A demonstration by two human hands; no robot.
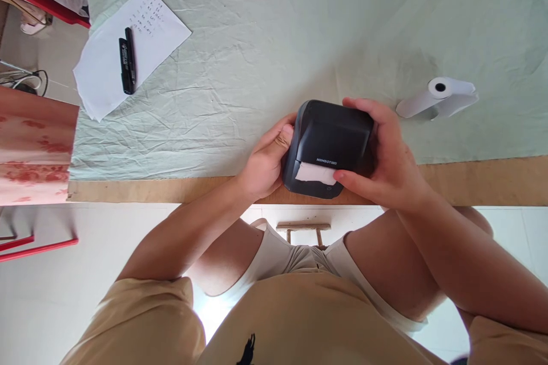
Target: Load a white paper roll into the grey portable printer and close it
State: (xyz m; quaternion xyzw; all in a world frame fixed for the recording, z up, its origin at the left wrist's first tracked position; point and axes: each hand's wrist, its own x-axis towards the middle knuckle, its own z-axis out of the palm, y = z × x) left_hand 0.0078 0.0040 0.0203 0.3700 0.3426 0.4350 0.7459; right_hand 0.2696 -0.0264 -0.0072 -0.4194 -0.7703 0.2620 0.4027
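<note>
Between both hands sits a black label printer (334, 131) with NIIMBOT lettering, near the table's front edge. A strip of white paper (315, 173) sticks out of its front slot. My left hand (269, 157) grips the printer's left side, thumb bent against it. On the other side, my right hand (387, 154) wraps the printer's right edge, with the thumb touching the paper strip's right end. A roll of white paper (422, 100) stands to the right of my right hand, its loose end trailing off to the right.
A sheet of handwritten paper (158, 23) lies at the far left, with a black marker (127, 65) and a slim black pen (131, 48) on it. Pale green cloth (240, 40) covers the table, and its wooden front edge (141, 189) is bare.
</note>
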